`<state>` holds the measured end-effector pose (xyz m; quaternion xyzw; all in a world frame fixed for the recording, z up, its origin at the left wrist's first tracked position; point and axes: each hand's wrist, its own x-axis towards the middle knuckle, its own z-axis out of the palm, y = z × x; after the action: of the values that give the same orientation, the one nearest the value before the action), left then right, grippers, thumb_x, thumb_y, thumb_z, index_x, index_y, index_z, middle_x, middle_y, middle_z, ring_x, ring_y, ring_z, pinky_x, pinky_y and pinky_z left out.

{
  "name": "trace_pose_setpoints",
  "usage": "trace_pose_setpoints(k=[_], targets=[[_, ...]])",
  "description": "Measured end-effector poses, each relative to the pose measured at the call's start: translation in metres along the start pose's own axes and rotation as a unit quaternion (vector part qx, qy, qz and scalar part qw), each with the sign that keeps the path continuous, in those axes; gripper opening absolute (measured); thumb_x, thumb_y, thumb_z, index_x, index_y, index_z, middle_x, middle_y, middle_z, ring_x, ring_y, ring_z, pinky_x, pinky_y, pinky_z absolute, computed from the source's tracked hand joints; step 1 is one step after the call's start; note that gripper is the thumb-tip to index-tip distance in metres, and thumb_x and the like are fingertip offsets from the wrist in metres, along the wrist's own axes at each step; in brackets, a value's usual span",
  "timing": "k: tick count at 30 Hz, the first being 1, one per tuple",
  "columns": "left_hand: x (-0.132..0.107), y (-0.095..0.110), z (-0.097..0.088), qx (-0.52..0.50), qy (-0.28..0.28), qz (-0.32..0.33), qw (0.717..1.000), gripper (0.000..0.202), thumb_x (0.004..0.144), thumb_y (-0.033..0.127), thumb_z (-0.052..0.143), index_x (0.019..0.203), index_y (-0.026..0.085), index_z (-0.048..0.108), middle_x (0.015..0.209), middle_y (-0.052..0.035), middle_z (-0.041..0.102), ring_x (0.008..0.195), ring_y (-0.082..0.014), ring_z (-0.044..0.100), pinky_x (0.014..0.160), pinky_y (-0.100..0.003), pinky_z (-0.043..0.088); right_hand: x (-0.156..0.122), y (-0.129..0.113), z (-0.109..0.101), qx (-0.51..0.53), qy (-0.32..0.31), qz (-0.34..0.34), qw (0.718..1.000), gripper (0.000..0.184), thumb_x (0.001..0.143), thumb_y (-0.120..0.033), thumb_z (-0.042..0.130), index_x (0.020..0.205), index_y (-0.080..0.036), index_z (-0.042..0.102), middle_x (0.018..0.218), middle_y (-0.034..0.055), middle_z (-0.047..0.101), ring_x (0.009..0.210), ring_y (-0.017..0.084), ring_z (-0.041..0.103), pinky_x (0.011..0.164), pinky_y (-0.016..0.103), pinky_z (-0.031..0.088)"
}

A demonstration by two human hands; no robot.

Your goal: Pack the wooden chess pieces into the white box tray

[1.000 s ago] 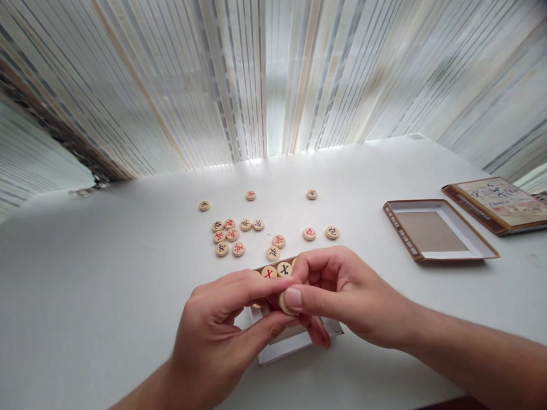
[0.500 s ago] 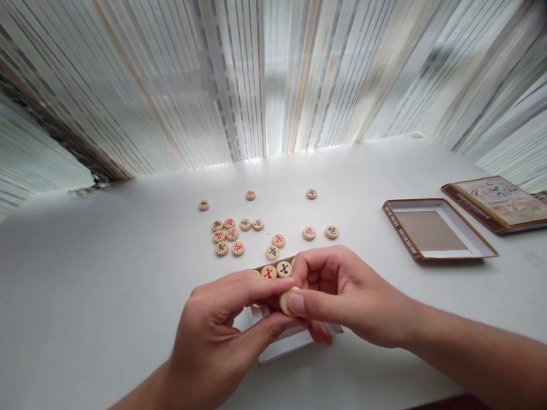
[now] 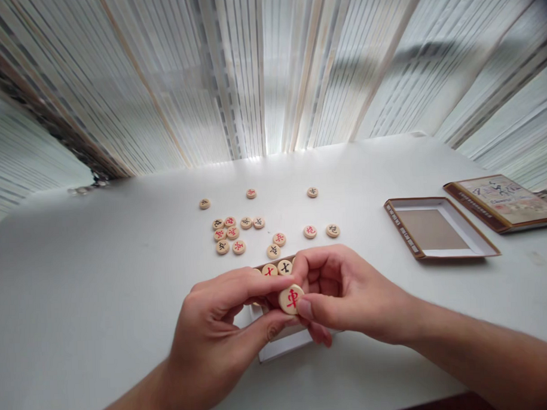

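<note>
A round wooden Chinese chess piece with a red character faces me, pinched between both hands. My left hand grips it from the left with thumb and index finger. From the right, my right hand presses its thumb on the edge, the other fingers curled behind. Beneath the hands is a shallow white-walled box, mostly covered by them. Along its far side stand a red-marked piece and a black-marked piece; others in that row are partly hidden.
Several loose pieces lie on the white table beyond the box. A brown-edged open tray lies to the right, beside a printed box lid. Striped string curtains hang at the table's far edge.
The chess piece in my hands has turned so its red character now shows. Both hands stay in nearly the same place.
</note>
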<state>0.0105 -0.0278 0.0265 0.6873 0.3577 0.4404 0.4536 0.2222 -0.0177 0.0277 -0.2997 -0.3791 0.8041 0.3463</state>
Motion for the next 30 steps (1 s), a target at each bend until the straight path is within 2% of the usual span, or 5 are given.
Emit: trace_pose_setpoints(k=[7,11,20,26,30], targets=[[0.0037,0.0016,0.0009,0.019,-0.019,0.046,0.999,0.04,0.086,0.003,0.085,0.116,0.029,0.086,0.091,0.0014,0.085,0.08,-0.0123,0.078,0.076,-0.017,0.063,0.0008,0.0031,0.0021,0.01,0.011,0.003,1.0,0.041,0.063,-0.01,0.103,0.074,-0.014,0.063,0.06,-0.0027,0.069,0.049,0.006,0.061,0.046,0.011,0.048],[0.0044,0.003,0.0027,0.031,-0.026,0.073,0.996,0.034,0.088,0.004,0.083,0.115,0.025,0.086,0.09,-0.0007,0.084,0.079,-0.0141,0.079,0.076,-0.02,0.064,0.0017,0.0057,0.003,0.012,0.023,-0.005,1.0,0.046,0.06,-0.014,0.105,0.07,-0.015,0.06,0.058,-0.0056,0.064,0.046,0.004,0.057,0.044,0.011,0.044],[0.0025,0.0019,0.0021,-0.031,-0.028,-0.017,0.999,0.039,0.087,0.003,0.084,0.116,0.03,0.086,0.092,0.0005,0.086,0.08,-0.0144,0.081,0.077,-0.02,0.065,0.0017,0.0019,0.0011,-0.013,0.001,-0.027,1.0,0.036,0.081,-0.033,0.095,0.077,-0.014,0.065,0.059,-0.0014,0.068,0.048,0.008,0.062,0.049,0.016,0.051],[0.0025,0.0015,0.0014,-0.049,-0.012,-0.022,0.998,0.038,0.09,0.011,0.084,0.122,0.031,0.085,0.095,-0.0009,0.085,0.085,-0.0149,0.081,0.08,-0.02,0.066,0.0017,-0.0001,0.0009,-0.016,0.008,-0.025,1.0,0.035,0.074,-0.025,0.1,0.085,-0.014,0.068,0.065,-0.0009,0.071,0.054,0.009,0.064,0.053,0.017,0.053],[0.0051,0.0041,0.0007,-0.006,0.023,-0.011,1.0,0.032,0.092,0.011,0.082,0.116,0.031,0.087,0.097,-0.001,0.083,0.088,-0.013,0.079,0.079,-0.016,0.064,0.0004,0.0004,0.0004,-0.074,0.041,-0.107,0.991,0.03,0.073,-0.022,0.1,0.085,-0.015,0.074,0.075,0.0008,0.073,0.061,0.009,0.062,0.056,0.019,0.052]])
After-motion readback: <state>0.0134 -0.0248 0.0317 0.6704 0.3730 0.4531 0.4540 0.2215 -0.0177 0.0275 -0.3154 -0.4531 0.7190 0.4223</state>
